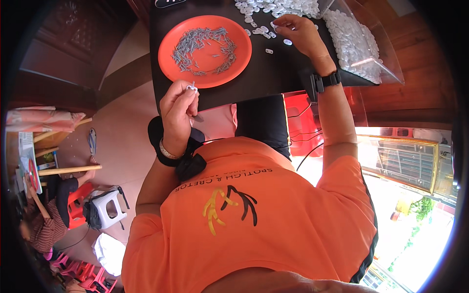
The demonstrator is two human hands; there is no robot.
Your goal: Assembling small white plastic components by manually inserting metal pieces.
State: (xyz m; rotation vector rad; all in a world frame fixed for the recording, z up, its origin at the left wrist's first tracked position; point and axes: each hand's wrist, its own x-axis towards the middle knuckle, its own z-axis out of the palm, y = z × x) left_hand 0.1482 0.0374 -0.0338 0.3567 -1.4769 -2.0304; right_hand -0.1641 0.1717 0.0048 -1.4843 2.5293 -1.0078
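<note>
My left hand [179, 106] is closed at the near edge of an orange plate [242, 52]. Its thumb and fingers pinch a small white plastic piece [193, 89] with a thin grey pin standing up from it. Many short grey pins [183, 49] lie in a rough ring on the plate. Beyond and to the right, my right hand [301, 37] reaches over the black table [273, 73], thumb and forefinger closed on a small white oval piece [274, 26]. Similar loose white pieces [266, 31] are scattered beside it.
A heap of white pieces [288, 7] spreads along the far side. At the table's right stands a clear box [386, 53] filled with white pieces [349, 41]. A dark object [168, 2] sits at the far left edge. Another person [46, 229] sits at lower left near stools [107, 210].
</note>
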